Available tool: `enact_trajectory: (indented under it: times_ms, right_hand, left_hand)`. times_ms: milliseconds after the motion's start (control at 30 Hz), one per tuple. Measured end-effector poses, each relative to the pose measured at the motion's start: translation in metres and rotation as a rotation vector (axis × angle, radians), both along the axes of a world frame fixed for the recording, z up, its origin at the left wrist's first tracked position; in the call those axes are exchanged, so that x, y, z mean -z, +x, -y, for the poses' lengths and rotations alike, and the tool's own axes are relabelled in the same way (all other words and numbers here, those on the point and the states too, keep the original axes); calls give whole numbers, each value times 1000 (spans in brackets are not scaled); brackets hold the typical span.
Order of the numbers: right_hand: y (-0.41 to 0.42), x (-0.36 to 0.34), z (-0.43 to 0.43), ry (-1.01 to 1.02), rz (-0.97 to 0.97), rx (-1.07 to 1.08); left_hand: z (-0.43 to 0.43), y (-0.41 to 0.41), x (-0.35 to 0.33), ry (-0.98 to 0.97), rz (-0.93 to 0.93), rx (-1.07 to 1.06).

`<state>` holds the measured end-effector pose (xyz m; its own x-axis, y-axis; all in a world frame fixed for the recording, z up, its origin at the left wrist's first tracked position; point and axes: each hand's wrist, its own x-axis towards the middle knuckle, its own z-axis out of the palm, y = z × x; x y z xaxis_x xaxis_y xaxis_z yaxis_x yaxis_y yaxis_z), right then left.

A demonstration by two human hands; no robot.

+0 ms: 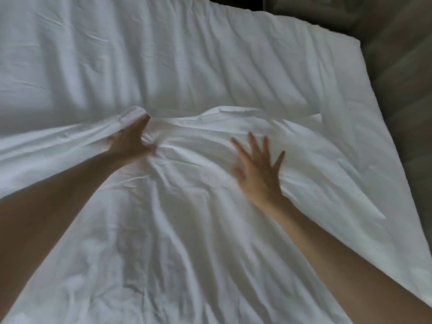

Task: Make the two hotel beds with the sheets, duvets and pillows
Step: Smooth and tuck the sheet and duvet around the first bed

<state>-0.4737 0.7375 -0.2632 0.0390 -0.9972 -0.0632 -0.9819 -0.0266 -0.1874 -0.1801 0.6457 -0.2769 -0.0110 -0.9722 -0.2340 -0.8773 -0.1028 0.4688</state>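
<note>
Across mid-bed, the folded edge of the white sheet [187, 230] runs nine to three o'clock; left hand [131, 141] grips the fold, right hand [259, 169] lies splayed on it.

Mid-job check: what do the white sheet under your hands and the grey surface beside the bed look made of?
The white sheet: thin woven cloth, probably cotton or a blend, matte. It bunches into fine creases where the left hand grips it, the right hand flat on it. The grey surface: matte textile with bands, carpet or upholstery; too blurred to say.
</note>
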Motion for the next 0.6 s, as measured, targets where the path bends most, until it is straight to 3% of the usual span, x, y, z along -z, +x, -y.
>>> enact_trajectory:
  times_ms: [100, 167, 267, 367, 500, 600]
  right_hand:
    - [19, 14, -16, -105, -85, -326]
    - [8, 22, -5, -79, -174, -368]
    - [-41, 26, 27, 173, -212, -10]
    - [-106, 19, 33, 437, -98, 433]
    - [-128, 3, 17, 491, -23, 498]
    - [-115, -6, 12, 324, 7, 372]
  left_hand:
    - [3, -7, 2, 25, 16, 4]
    - [9, -10, 1, 105, 90, 12]
    - [12, -21, 4, 188, 212, 19]
    - [21, -26, 9, 234, 236, -16]
    - [32, -34, 11, 301, 220, -48]
    - [9, -73, 2, 174, 181, -167]
